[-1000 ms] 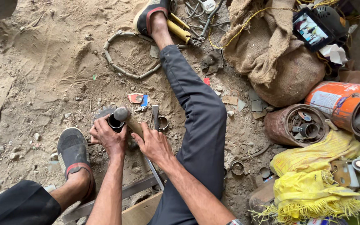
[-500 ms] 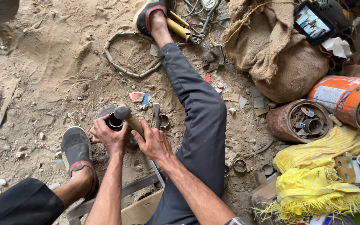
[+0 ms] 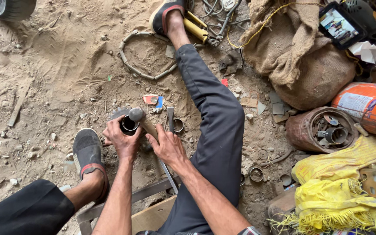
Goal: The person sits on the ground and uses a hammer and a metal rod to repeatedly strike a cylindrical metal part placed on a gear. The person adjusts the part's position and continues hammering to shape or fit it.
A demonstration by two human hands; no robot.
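Head view: person seated on sandy floor (image 3: pixel 57 78), legs spread to frame the work. Left hand (image 3: pixel 122 139) fingers clamped round a dark metal cylinder (image 3: pixel 129 124) (steadying it upright), right hand (image 3: pixel 167 147) pressed flat just beside it, fingers together.

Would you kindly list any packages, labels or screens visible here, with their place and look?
Phone screen: top right, propped on the burlap sack; dark rectangle, lit colourful picture.
Orange can: right edge, lying on its side; cylinder with a pale label.
Small wrapper: on the sand above the hands; red and white.
Yellow bags: lower right; crumpled, fringed.
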